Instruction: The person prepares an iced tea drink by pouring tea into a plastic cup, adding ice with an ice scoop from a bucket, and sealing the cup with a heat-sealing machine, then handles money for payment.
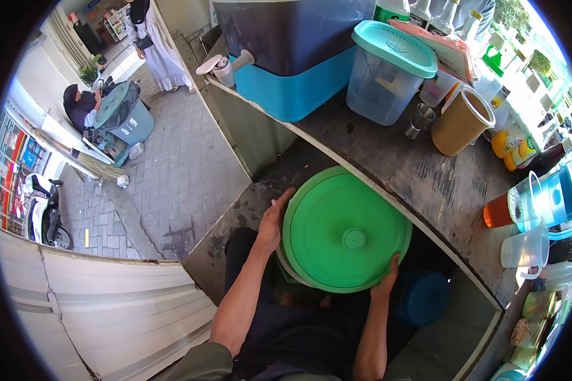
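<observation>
A large round container with a green lid (327, 219) is between my two hands, over my lap and beside the counter. The lid has a small round knob in its middle and lies on the container. My left hand (274, 221) is pressed to its left side, the fingers along the rim. On the lower right edge of the container rests my right hand (386, 277), thumb up on the lid's rim and the other fingers hidden beneath. Part of a pale body shows under the lid at the lower left.
Along the right runs a worn wooden counter (448, 190) with a blue-based dispenser (292, 95), a lidded tub (384, 82), a brown pitcher (461, 124) and cups. A blue container (424, 298) stands below. Two people are outside at upper left. White panels (121, 298) border the lower left.
</observation>
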A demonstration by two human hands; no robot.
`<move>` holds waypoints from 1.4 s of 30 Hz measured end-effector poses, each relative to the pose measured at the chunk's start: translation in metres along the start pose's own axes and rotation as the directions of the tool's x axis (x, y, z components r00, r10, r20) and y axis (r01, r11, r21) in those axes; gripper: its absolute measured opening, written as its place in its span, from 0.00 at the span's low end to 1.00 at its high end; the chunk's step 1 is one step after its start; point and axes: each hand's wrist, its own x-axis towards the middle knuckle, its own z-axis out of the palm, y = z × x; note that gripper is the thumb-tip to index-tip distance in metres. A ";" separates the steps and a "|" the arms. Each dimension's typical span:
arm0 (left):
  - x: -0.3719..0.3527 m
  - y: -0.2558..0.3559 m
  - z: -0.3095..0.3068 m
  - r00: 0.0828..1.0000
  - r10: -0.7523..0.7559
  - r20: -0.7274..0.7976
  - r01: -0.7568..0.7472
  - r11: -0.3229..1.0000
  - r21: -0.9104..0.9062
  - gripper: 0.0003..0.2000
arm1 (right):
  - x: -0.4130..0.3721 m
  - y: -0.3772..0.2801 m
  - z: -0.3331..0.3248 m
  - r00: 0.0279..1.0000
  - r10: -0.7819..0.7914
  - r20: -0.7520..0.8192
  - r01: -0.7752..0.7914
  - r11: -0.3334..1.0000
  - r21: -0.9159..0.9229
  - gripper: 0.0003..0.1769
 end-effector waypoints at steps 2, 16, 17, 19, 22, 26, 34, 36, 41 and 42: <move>-0.015 0.017 0.031 0.979 0.191 -0.071 -0.193 0.762 -0.619 0.29 | -0.009 -0.047 -0.003 0.992 -0.120 0.028 0.120 0.993 0.001 0.32; -0.109 -0.232 0.021 0.579 -0.364 -0.730 0.425 0.898 -0.111 0.26 | 0.105 -0.167 -0.147 0.413 -0.911 0.019 0.362 0.145 -0.921 0.21; -0.111 -0.222 0.014 0.568 -0.360 -0.740 0.424 0.899 -0.112 0.26 | 0.107 -0.155 -0.125 0.416 -0.903 0.107 0.322 0.036 -0.946 0.21; -0.112 -0.204 -0.014 0.730 -0.381 -0.567 0.452 0.892 -0.018 0.33 | 0.100 -0.129 -0.058 0.403 -0.895 0.194 0.423 -0.006 -0.906 0.21; -0.100 -0.168 -0.072 0.785 -0.456 -0.418 0.564 0.806 0.180 0.35 | 0.087 -0.101 0.023 0.418 -0.792 0.446 0.725 -0.005 -0.689 0.22; -0.085 -0.127 -0.109 0.853 0.044 -0.520 0.447 0.454 0.771 0.39 | 0.068 -0.074 0.097 0.478 -0.590 0.651 0.768 -0.080 -0.636 0.26; -0.115 0.078 -0.133 0.836 0.490 -0.248 0.277 0.013 0.961 0.32 | 0.048 -0.041 0.129 0.340 -0.592 0.731 0.374 -0.627 -0.683 0.25; -0.123 0.066 -0.138 0.856 0.363 -0.368 0.388 0.019 0.921 0.32 | 0.026 0.000 0.128 0.298 -0.350 0.888 0.753 -0.485 -0.444 0.23; -0.114 0.062 -0.138 0.851 0.175 -0.495 0.493 0.055 0.868 0.25 | 0.104 0.170 0.108 0.239 0.478 0.845 0.880 -0.475 0.020 0.21; -0.112 0.060 -0.137 0.838 0.177 -0.516 0.515 0.057 0.855 0.25 | 0.139 0.206 0.083 0.220 0.473 0.853 0.820 -0.563 0.100 0.19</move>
